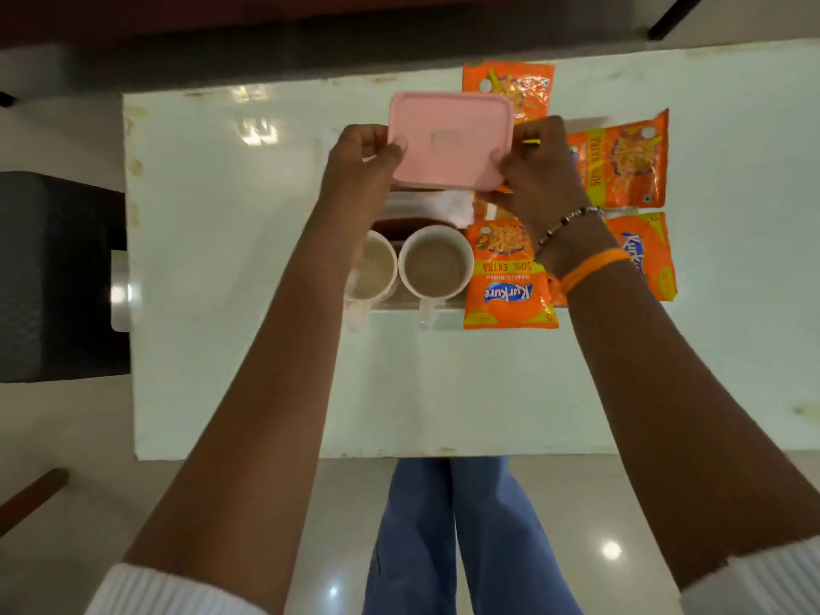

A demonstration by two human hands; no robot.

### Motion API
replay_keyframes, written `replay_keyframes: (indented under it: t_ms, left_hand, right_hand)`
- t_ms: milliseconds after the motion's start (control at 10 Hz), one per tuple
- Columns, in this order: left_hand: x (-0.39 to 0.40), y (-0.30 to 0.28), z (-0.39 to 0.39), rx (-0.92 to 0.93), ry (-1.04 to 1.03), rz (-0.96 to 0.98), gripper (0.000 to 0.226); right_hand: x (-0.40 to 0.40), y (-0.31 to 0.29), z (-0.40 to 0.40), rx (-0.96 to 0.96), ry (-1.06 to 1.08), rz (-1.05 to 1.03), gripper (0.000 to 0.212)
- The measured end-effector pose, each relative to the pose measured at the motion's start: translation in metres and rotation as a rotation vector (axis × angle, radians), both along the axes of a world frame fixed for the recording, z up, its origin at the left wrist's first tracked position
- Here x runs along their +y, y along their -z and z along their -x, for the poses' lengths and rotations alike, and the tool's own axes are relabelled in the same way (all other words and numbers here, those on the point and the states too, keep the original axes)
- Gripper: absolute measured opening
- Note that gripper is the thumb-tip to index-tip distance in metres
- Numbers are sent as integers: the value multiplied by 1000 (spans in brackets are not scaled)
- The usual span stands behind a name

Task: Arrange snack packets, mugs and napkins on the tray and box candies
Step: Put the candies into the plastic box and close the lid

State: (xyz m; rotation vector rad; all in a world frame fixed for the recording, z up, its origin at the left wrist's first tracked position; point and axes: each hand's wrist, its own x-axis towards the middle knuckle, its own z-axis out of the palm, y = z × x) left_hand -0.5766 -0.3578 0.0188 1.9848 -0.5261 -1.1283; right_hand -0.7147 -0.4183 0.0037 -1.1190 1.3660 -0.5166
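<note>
A pink box lid [450,139] is held flat above the tray between both hands. My left hand [361,164] pinches its left edge and my right hand [539,166] grips its right edge. The box under the lid is hidden. Two white mugs of brown drink stand side by side near the tray's front: one [437,264] in plain view, the other [377,270] partly behind my left forearm. White napkins [448,204] lie just behind the mugs. Several orange Kurkure snack packets lie to the right, one [508,277] next to the mugs, one [621,159] further back.
The clear tray [399,306] sits on a pale glossy table [230,259]. Another orange packet [510,84] lies behind the lid and one [648,255] shows right of my right wrist. A dark chair [53,277] stands at the table's left. My blue trouser legs [448,534] show below the table's near edge.
</note>
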Motion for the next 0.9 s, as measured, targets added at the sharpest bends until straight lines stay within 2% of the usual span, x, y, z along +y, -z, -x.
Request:
replay_keyframes:
  t_ms: [100, 200, 400, 500, 600, 800, 900]
  left_hand:
    - [-19, 12, -17, -83, 29, -63, 31]
    - [-26, 24, -29, -80, 57, -109, 29]
    - [-29, 49, -46, -89, 176, -219, 33]
    - [-28, 57, -50, -109, 217, -241, 32]
    - [-31, 63, -52, -153, 219, -256, 21]
    - [-27, 65, -47, -205, 250, -248, 28]
    - [-16, 64, -35, -396, 257, -253, 44]
  right_hand:
    - [-24, 17, -21, 173, -101, 61, 19]
    - [-43, 35, -37, 296, -166, 32, 30]
    - [-47, 58, -53, 361, -317, -28, 31]
    - [-45, 64, -55, 374, -312, -52, 31]
    - [-45, 69, -55, 366, -289, -34, 29]
    - [-46, 69, -52, 351, -309, -57, 33]
    - [-36, 64, -45, 403, -261, 28, 35]
